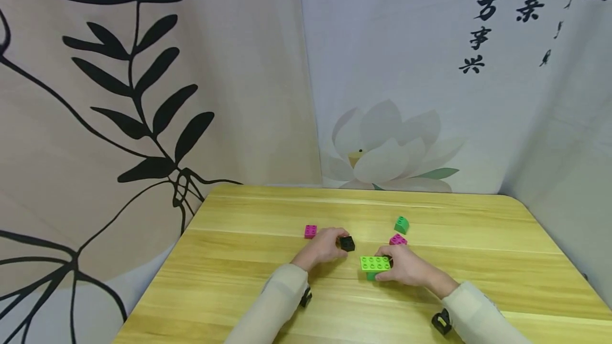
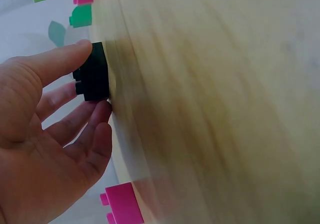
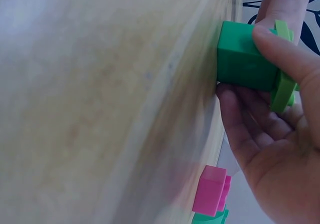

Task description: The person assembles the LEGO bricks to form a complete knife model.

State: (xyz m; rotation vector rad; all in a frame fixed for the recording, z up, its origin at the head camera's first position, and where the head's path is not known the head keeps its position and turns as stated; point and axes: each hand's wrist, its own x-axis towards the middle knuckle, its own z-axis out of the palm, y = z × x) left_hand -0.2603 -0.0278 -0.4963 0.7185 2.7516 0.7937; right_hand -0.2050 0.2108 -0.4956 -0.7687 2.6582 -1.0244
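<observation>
My left hand [image 1: 326, 246] pinches a black toy brick [image 1: 347, 243] between thumb and fingers, low at the tabletop. In the left wrist view that brick [image 2: 95, 73] shows studs on the palm side. To the right, my right hand [image 1: 406, 264] grips a green block [image 3: 247, 54] topped by a flat lime-green studded plate [image 1: 375, 264]. The thumb presses one side of this stack and fingers reach round the other. A small dark part shows beside the plate, partly covered by the hand, its kind unclear.
A pink brick [image 1: 311, 231] lies just beyond my left hand. Behind my right hand sit another pink brick [image 1: 398, 239] and a green brick with a sloped or rounded side [image 1: 401, 224]. All rest on a wooden table [image 1: 229, 259], with printed curtains [image 1: 258, 68] behind it.
</observation>
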